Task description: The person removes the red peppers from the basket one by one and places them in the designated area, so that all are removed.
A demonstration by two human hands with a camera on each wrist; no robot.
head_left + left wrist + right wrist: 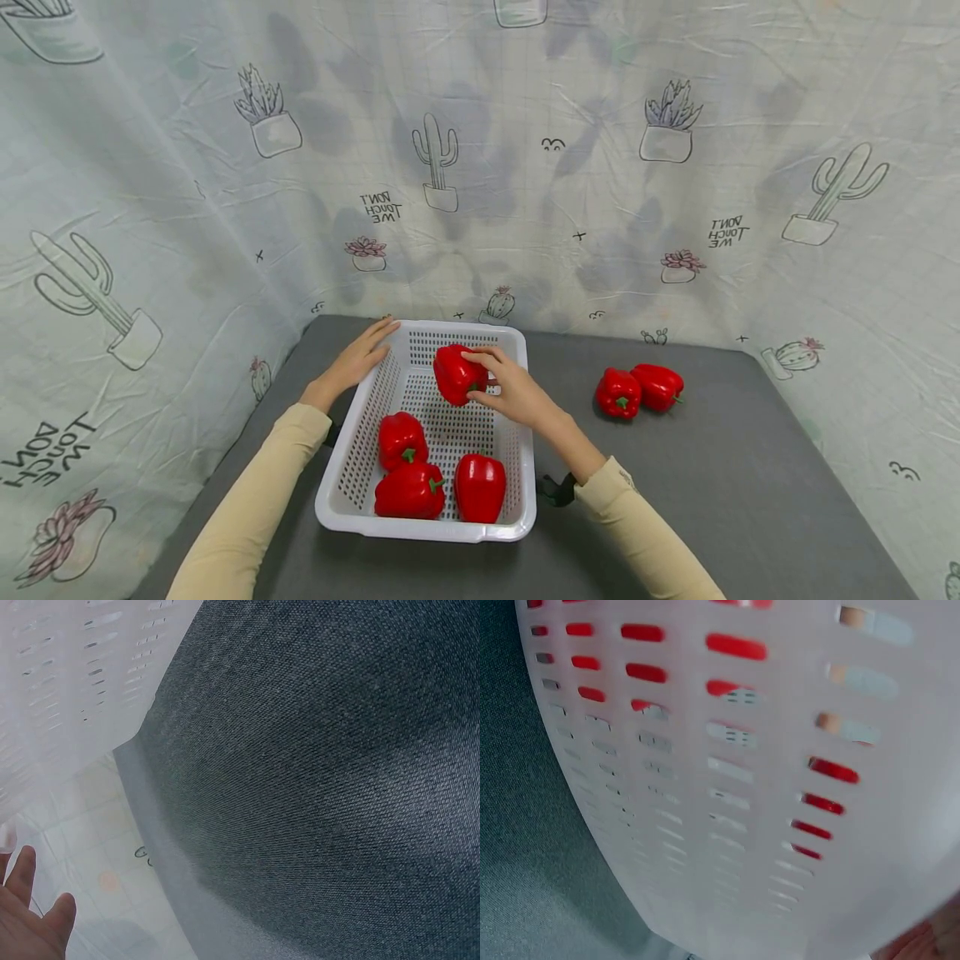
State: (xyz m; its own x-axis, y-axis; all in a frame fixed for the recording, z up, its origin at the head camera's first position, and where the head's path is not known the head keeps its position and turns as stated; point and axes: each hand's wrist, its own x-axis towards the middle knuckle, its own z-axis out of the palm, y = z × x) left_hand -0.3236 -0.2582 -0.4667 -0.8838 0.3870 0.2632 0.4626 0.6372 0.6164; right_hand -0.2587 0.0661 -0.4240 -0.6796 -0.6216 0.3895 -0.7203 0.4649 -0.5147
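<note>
In the head view my right hand (512,389) grips a red bell pepper (454,375) inside the white basket (531,467), toward its far end. My left hand (358,360) rests on the basket's far left rim with its fingers extended; its fingertips show at the lower left of the left wrist view. Two red peppers, one (401,439) behind the other (410,492), lie at the near left of the basket. Another pepper (480,489) stands at the near right. The right wrist view is mostly filled by the slotted basket wall (682,825), with red showing through.
Two more red bell peppers, one (619,393) beside the other (658,387), lie on the grey table (720,492) to the right of the basket. A patterned curtain (480,167) hangs behind the table and along both sides.
</note>
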